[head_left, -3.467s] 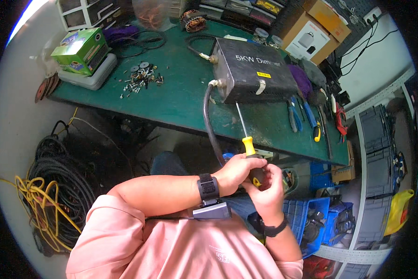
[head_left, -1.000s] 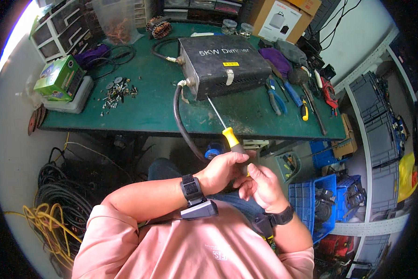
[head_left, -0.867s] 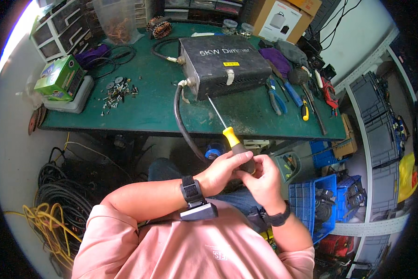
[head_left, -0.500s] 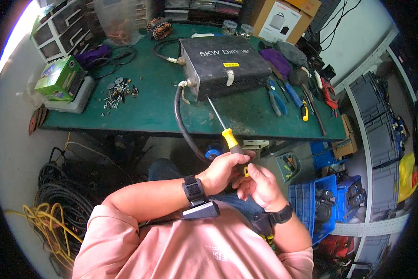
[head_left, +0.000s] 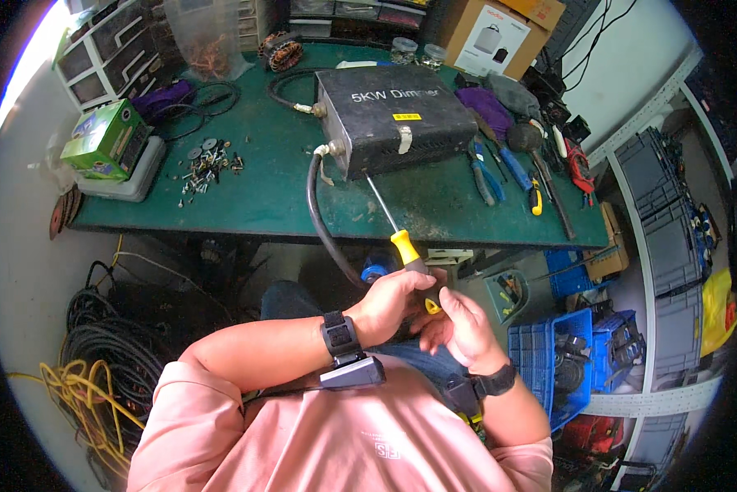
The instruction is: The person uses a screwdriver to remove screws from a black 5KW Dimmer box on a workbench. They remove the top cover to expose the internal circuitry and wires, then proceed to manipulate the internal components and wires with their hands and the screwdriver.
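Observation:
A long screwdriver (head_left: 403, 243) with a yellow and black handle slants from my hands up to the black metal box (head_left: 397, 111) on the bench. Its tip meets the low front edge of the box near the left corner; the screw itself is too small to make out. My left hand (head_left: 390, 305) is closed round the handle. My right hand (head_left: 460, 328) has its thumb and curled fingers about the handle's yellow butt end; some of those fingers are hidden. A thick black cable (head_left: 315, 209) leaves the box's left side and hangs over the bench edge.
Loose screws and washers (head_left: 211, 166) lie on the green bench (head_left: 278, 193), left of the box. Pliers (head_left: 485, 174) and other hand tools lie to its right. A green carton (head_left: 106, 141) sits far left. Blue crates (head_left: 573, 369) stand low on the right, coiled cables (head_left: 98, 361) low on the left.
The screwdriver's handle has turned a little, its yellow butt end showing at another angle. My right thumb has shifted slightly off it. The box and my left hand look nearly unmoved.

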A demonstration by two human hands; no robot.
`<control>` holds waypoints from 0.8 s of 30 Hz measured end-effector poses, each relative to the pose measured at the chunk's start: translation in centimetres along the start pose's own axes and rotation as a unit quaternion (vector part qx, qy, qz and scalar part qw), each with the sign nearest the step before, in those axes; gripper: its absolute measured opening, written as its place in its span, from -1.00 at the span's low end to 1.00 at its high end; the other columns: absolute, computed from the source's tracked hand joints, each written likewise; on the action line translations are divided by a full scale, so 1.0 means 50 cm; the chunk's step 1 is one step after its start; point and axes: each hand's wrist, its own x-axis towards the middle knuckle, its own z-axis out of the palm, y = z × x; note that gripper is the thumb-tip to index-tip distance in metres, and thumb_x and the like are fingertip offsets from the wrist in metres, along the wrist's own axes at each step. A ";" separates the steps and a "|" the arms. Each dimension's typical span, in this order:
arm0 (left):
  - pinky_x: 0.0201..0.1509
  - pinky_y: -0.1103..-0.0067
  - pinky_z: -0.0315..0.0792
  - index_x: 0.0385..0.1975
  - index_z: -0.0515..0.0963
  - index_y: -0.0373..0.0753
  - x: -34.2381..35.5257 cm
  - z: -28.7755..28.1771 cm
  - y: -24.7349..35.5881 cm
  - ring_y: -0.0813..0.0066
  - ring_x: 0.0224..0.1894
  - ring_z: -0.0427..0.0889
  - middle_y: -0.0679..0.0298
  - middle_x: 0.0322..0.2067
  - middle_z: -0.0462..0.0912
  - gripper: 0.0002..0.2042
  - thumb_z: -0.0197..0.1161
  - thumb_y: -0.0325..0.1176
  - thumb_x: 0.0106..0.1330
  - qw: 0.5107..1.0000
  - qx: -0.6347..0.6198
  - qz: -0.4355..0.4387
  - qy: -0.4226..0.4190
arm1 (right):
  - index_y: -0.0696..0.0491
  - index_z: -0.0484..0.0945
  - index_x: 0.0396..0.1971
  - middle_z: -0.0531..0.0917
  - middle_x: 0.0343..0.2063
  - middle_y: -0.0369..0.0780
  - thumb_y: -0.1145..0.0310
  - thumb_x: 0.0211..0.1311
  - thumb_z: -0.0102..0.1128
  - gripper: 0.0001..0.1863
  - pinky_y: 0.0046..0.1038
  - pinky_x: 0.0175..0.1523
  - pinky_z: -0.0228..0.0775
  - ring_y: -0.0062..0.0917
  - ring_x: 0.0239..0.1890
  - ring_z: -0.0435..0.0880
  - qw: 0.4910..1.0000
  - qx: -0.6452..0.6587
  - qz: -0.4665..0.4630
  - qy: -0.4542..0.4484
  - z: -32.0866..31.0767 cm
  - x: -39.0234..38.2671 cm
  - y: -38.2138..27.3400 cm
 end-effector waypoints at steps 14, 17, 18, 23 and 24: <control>-0.10 0.49 0.46 -0.17 0.48 -0.23 -0.012 0.021 0.007 0.39 -0.27 0.57 0.24 -0.31 0.59 -0.79 0.15 -0.29 0.28 0.998 0.017 0.040 0.038 | 0.09 0.40 -0.13 0.60 -0.43 -0.17 0.12 0.16 0.25 -0.58 -0.48 -0.53 0.43 -0.44 -0.55 0.62 0.911 -0.325 -0.217 0.134 0.007 0.011 0.027; -0.12 0.47 0.47 -0.13 0.48 -0.25 -0.004 -0.008 0.011 0.35 -0.28 0.59 0.21 -0.30 0.60 -0.72 0.12 -0.22 0.28 0.999 0.012 -0.013 -0.042 | 0.10 0.39 -0.07 0.61 -0.42 -0.22 0.09 0.30 0.10 -0.60 -0.70 -0.58 0.39 -0.63 -0.59 0.60 0.998 -0.047 -0.031 0.006 0.000 -0.003 0.006; -0.14 0.47 0.47 -0.09 0.47 -0.26 0.002 -0.018 0.008 0.35 -0.28 0.60 0.20 -0.29 0.60 -0.67 0.09 -0.17 0.28 0.997 0.018 -0.017 -0.077 | 0.10 0.39 -0.07 0.62 -0.42 -0.22 0.12 0.31 0.09 -0.62 -0.70 -0.58 0.39 -0.63 -0.60 0.60 0.999 -0.031 -0.024 0.005 0.000 -0.002 0.009; -0.15 0.50 0.46 -0.21 0.50 -0.20 -0.013 0.038 0.008 0.46 -0.29 0.59 0.29 -0.34 0.60 -0.77 0.11 -0.19 0.31 0.996 0.050 0.063 0.026 | 0.08 0.41 -0.14 0.61 -0.43 -0.14 0.35 0.04 0.34 -0.61 -0.40 -0.45 0.47 -0.38 -0.49 0.64 0.772 -0.477 -0.359 0.217 0.019 0.020 0.029; -0.14 0.49 0.46 -0.24 0.50 -0.20 -0.014 0.039 0.008 0.46 -0.28 0.59 0.30 -0.34 0.61 -0.79 0.12 -0.19 0.31 0.996 0.054 0.063 0.032 | 0.09 0.40 -0.13 0.58 -0.43 -0.12 0.43 -0.17 0.41 -0.48 -0.29 -0.36 0.45 -0.23 -0.42 0.61 0.660 -0.573 -0.420 0.244 0.020 0.020 0.027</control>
